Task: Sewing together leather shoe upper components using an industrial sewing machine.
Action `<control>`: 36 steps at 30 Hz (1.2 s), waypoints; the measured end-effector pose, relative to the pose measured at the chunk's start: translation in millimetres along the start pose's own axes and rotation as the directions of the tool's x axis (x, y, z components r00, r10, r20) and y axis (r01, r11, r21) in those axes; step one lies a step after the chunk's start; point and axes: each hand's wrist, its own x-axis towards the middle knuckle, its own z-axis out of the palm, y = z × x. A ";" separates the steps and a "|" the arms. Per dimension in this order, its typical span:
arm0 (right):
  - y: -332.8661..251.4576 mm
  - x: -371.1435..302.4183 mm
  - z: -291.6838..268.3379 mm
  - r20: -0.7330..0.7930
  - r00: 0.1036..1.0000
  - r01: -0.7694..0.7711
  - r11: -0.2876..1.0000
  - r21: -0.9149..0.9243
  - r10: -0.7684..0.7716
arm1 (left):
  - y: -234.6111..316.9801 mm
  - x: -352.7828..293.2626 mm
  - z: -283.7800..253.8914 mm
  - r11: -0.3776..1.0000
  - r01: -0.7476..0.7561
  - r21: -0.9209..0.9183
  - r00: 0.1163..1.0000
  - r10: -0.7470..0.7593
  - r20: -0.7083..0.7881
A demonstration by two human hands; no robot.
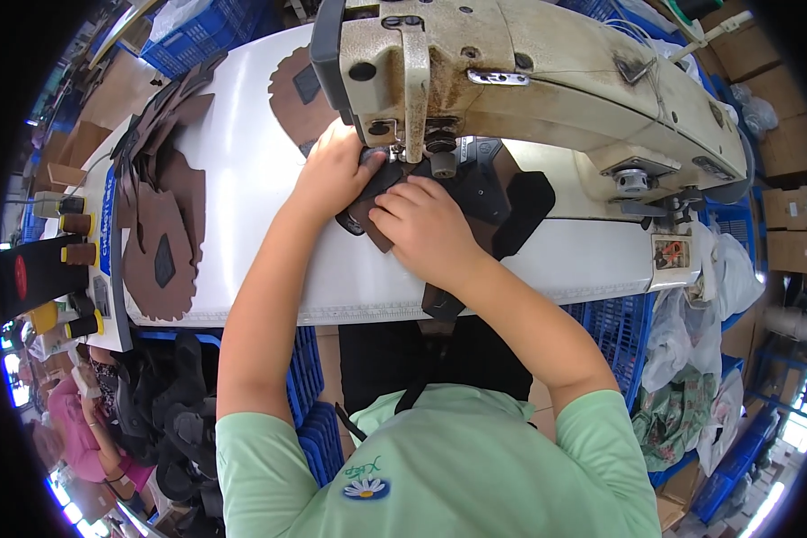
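Left hand (339,172): one of two bare hands, fingers bent, thumb on the work by the needle; fingertips partly behind the machine head, so cannot tell whether it grips or only presses.
Right hand (428,226): fingers close together, tips laid on the work just beside the left hand; cannot tell if anything is pinched beneath.
Work piece (482,190): under the needle area and between the hands, reaching right across the table; cannot count its layers.
Its look: dark brown and black, flat, overlapping panels with angular edges; small pale dot on one black panel; rounded black end at right.
Black strip (443,303): one, over the table's front edge; cannot tell if joined to the work.
Sewing machine (556,108): one, cream, brown-stained, arm running right.
Loose brown piece (294,97): one, scalloped edge, dark patch, left of the machine head.
Brown pile (184,193): many overlapping pieces, not countable; lowest shows one dark angular patch.
Table (242,179): one, white, scale along its front edge.
Thread spools (79,255): at least four, far left; brown, yellow, black.
Co-worker (73,426): one, pink top, lower left.
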 end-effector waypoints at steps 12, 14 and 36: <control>8.7 -42.5 -73.0 -0.101 0.988 -0.110 0.992 0.066 0.116 | 0.0 -2.4 4.6 0.998 -0.013 0.069 0.998 0.017 -0.055; 34.7 -73.0 -110.8 -0.378 0.856 -0.294 0.933 0.206 0.353 | 4.0 -4.6 5.7 0.990 0.070 0.125 0.995 -0.060 -0.086; 302.7 -236.9 -280.2 -0.528 -0.009 -0.599 0.418 0.683 0.849 | 4.9 -9.7 14.7 0.996 -0.013 -0.083 0.960 -0.010 -0.281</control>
